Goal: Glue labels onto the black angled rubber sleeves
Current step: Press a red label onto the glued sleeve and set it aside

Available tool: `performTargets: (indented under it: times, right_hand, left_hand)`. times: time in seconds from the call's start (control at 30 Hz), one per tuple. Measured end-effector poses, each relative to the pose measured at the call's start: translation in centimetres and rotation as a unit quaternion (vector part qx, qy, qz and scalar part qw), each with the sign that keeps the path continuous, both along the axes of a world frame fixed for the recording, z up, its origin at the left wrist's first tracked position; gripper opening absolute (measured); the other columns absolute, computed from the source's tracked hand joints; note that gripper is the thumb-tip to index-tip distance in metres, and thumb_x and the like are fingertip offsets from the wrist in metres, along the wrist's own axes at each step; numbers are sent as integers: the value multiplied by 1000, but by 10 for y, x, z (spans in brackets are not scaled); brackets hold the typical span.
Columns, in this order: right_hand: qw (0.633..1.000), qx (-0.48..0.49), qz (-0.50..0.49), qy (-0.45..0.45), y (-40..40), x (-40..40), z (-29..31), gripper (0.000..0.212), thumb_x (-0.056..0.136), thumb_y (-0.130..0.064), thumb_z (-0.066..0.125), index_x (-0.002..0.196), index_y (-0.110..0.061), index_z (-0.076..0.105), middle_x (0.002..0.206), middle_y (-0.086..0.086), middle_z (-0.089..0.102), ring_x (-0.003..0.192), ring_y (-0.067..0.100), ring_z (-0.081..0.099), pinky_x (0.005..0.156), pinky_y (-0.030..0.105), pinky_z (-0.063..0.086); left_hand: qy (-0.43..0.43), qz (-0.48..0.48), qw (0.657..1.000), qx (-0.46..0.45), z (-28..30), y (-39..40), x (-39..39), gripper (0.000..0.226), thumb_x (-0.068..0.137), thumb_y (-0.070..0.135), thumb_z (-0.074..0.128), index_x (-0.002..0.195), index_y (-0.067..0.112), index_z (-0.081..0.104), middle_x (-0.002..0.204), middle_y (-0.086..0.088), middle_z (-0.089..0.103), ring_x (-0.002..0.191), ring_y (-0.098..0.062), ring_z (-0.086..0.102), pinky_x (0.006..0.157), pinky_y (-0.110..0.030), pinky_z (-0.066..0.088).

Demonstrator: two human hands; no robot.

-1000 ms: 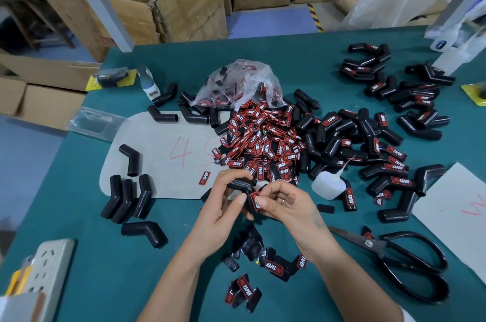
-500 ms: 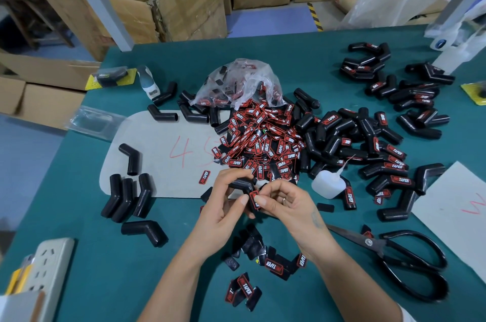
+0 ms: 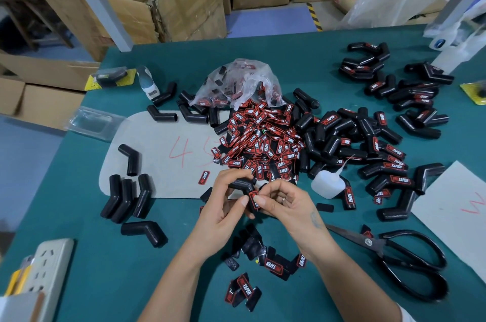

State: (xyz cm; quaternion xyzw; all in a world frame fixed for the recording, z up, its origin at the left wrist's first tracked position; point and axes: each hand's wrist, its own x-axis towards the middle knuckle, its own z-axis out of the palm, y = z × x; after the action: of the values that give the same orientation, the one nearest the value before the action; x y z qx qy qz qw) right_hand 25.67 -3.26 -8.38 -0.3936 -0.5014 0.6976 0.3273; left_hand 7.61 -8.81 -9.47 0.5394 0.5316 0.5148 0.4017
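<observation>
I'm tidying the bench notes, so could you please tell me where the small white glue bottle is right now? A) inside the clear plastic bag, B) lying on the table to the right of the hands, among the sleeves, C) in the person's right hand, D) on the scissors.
B: the glue bottle lies on the table right of both hands, beside labelled sleeves, while the right hand pinches a label.

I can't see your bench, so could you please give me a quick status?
Left hand grips sleeve. Right hand pinches label against it. Glue bottle lies beside.
</observation>
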Motion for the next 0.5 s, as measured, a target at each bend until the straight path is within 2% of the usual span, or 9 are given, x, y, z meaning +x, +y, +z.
performTargets:
  times: [0.07,0.17,0.33,0.5]
  right_hand:
    - [1000,1,-1,1,0,0,-1,14,84,-33,86,88,-25,75,91,-1,74,91,14,66,98,50,54]
    - [1000,3,-4,4,0,-1,-3,13,85,-30,86,87,-24,75,90,0,74,90,13,66,97,49,54]
    - [1000,4,-5,6,0,-1,-3,11,83,-30,83,87,-24,75,89,-2,74,88,12,65,93,43,56]
    - [1000,4,-9,4,0,-2,-3,12,83,-30,83,86,-22,75,87,-4,73,87,10,65,93,42,56]
  left_hand:
    - [-4,-2,1000,3,1,0,1,41,104,18,55,143,32,53,133,-10,53,125,-31,57,102,-32,51]
    - [-18,-9,1000,13,2,1,2,41,105,10,55,142,29,53,131,-12,52,118,-25,59,93,-23,53]
    - [-23,-14,1000,12,4,0,2,48,103,0,54,142,28,54,130,-11,52,115,-22,59,89,-23,54]
    - [-28,-9,999,17,4,0,3,44,104,9,57,142,31,54,132,-7,52,116,-19,60,90,-22,54]
